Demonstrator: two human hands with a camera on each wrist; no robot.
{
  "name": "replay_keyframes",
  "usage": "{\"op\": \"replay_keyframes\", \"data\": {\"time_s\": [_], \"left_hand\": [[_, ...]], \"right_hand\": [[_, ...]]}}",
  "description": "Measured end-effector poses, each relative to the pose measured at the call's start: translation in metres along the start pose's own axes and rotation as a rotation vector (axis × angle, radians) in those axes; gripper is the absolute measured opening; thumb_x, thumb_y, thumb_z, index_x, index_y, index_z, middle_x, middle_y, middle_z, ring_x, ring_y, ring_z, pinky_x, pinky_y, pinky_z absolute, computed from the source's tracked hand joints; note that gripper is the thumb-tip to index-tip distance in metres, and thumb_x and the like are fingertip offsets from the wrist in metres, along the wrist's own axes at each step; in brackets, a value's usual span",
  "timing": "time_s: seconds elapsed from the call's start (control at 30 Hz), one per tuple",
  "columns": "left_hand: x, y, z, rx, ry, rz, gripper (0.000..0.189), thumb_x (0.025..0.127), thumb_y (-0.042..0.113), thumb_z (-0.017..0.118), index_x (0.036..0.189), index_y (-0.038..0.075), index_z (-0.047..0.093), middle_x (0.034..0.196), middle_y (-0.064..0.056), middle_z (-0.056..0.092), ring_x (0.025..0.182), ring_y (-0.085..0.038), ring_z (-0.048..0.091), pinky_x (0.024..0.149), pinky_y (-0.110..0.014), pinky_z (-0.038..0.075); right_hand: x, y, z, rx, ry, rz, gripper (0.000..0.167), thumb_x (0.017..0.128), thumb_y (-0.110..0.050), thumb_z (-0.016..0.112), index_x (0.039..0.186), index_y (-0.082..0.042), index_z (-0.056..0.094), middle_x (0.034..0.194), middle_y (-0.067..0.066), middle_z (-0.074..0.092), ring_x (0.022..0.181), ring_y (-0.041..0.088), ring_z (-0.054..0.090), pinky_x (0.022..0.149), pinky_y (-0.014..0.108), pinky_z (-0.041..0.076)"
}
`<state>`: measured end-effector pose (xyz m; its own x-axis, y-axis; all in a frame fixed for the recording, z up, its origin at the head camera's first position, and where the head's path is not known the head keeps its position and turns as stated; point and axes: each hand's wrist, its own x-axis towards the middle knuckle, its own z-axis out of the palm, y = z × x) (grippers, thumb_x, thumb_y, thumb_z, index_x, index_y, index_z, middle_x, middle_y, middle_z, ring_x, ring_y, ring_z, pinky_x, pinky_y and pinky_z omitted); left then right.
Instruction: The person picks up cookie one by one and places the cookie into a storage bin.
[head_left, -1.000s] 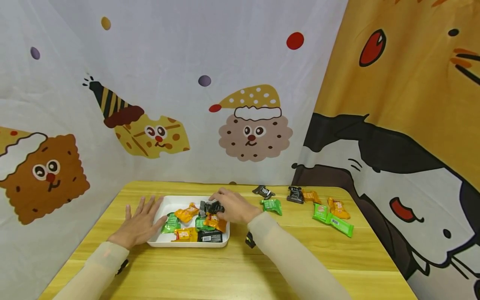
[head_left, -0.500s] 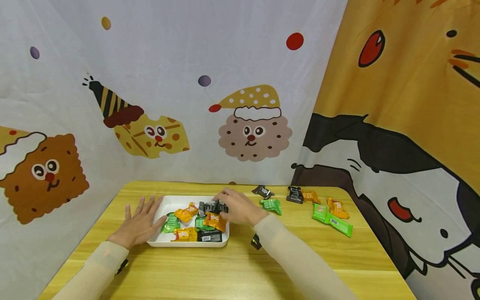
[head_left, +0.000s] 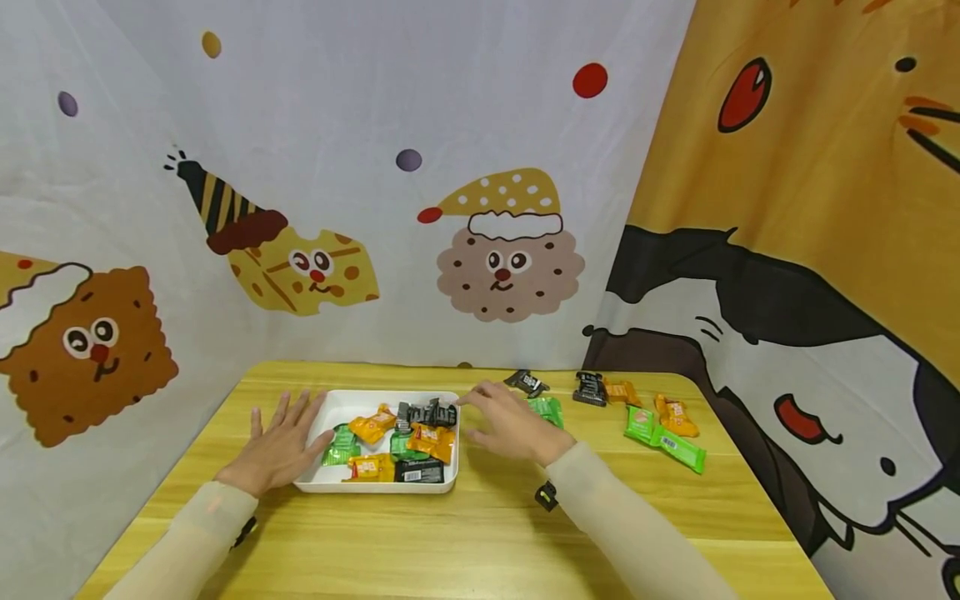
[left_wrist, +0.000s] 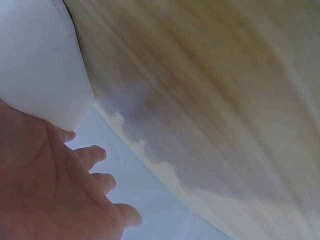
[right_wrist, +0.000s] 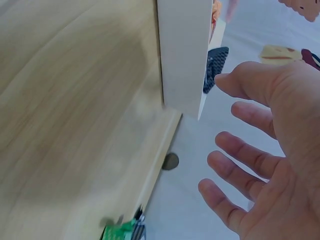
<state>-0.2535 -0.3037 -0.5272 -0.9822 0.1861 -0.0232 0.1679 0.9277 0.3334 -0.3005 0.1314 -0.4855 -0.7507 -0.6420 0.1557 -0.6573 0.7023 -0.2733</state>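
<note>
A white tray (head_left: pixel 375 488) holds several wrapped snack packets: green (head_left: pixel 342 446), orange (head_left: pixel 432 442) and black (head_left: pixel 429 414). At the tray's left side rests my left hand (head_left: pixel 277 446), fingers spread, thumb over the rim. The left wrist view shows this hand (left_wrist: pixel 55 185) against the tray's outer wall (left_wrist: pixel 40 60). My right hand (head_left: pixel 517 425) is just off the tray's right rim, holding nothing. In the right wrist view, its relaxed fingers (right_wrist: pixel 245 150) are apart, and the thumb overlaps a black packet (right_wrist: pixel 216 65) above the tray wall.
Right of the tray lie a black packet (head_left: pixel 527 383), a green one (head_left: pixel 549 410) partly behind my right hand, another black one (head_left: pixel 590 389), two orange ones, one small (head_left: pixel 619 392), and a long light-green packet (head_left: pixel 663 439). A printed curtain (head_left: pixel 337 350) hangs behind the wooden table (head_left: pixel 420 542).
My right hand has let go of the black packet, which now lies at the tray's back right corner, and has moved right, out of the tray. The left hand has stayed put.
</note>
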Motion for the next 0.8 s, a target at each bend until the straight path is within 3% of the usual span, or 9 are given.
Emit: {"op": "replay_keyframes", "data": {"time_s": [0.2,0.47,0.8], "left_hand": [[-0.001,-0.001,0.0,0.009,0.003,0.001,0.086,0.122,0.057,0.051,0.187,0.009,0.02,0.192,-0.035,0.013,0.177,-0.067,0.003,0.131,-0.097,-0.006],[-0.002,0.002,0.0,0.016,-0.011,-0.008,0.086,0.123,0.057,0.049,0.188,0.011,0.018,0.193,-0.033,0.011,0.178,-0.065,0.002,0.132,-0.096,-0.007],[0.001,0.001,0.001,0.011,-0.01,-0.013,0.087,0.122,0.059,0.049,0.188,0.01,0.019,0.193,-0.032,0.011,0.177,-0.066,0.005,0.131,-0.096,-0.008]], "right_hand": [[-0.018,0.015,-0.005,0.003,0.02,0.031,0.055,0.108,-0.025,0.086,0.16,-0.02,0.069,0.153,0.008,0.07,0.138,0.03,0.069,0.119,0.058,0.061],[-0.044,0.04,-0.013,-0.022,0.021,0.069,0.056,0.107,-0.021,0.087,0.16,-0.013,0.069,0.153,0.012,0.07,0.138,0.034,0.069,0.117,0.062,0.061],[-0.084,0.079,-0.025,-0.049,0.042,0.154,0.056,0.106,-0.02,0.087,0.159,-0.011,0.07,0.155,0.017,0.071,0.142,0.043,0.069,0.116,0.074,0.059]]}}
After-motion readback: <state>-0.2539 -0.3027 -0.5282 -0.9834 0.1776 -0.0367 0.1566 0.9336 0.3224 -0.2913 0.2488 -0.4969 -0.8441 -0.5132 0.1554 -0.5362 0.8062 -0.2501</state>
